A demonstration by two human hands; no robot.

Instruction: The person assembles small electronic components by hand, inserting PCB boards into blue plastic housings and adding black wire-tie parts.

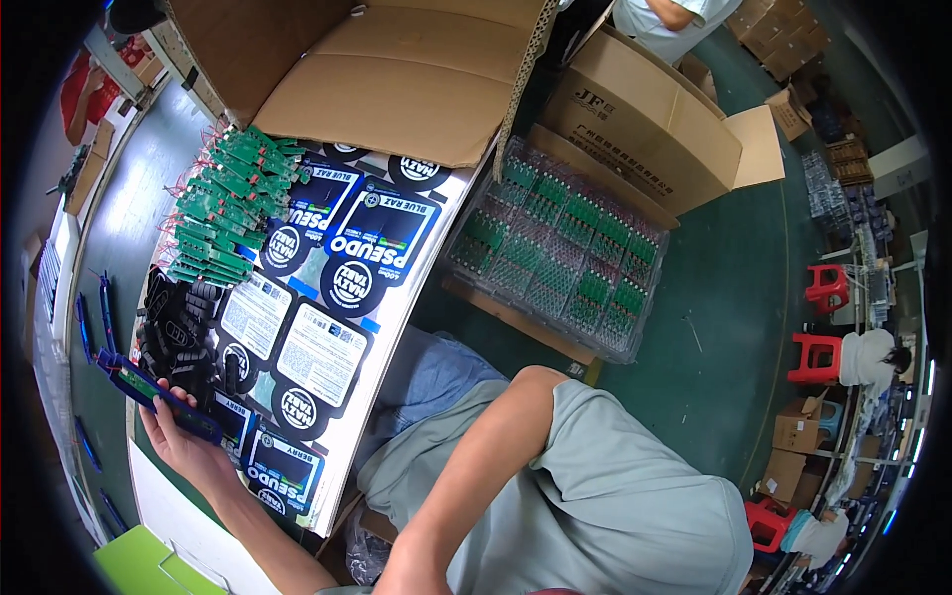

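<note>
At the left edge of the table, my left hand (183,441) is closed around a long blue frame (201,426). A strip of green circuit board (137,382) lies in the frame's far end. Beside my fingers is a heap of small black plastic parts (174,332). Farther along the table lie many green circuit boards (233,188) with thin red wires, piled loosely. My right forearm (466,476) crosses in front of my body and leaves at the lower edge. The hand at its end is out of the picture.
Printed sheets (322,347) cover the tabletop. A large open cardboard box (397,79) stands at its far end. On the right, clear plastic trays (555,263) hold green boards beside another carton (635,119). Another person (674,20) is behind it. Red stools (818,357) stand far right.
</note>
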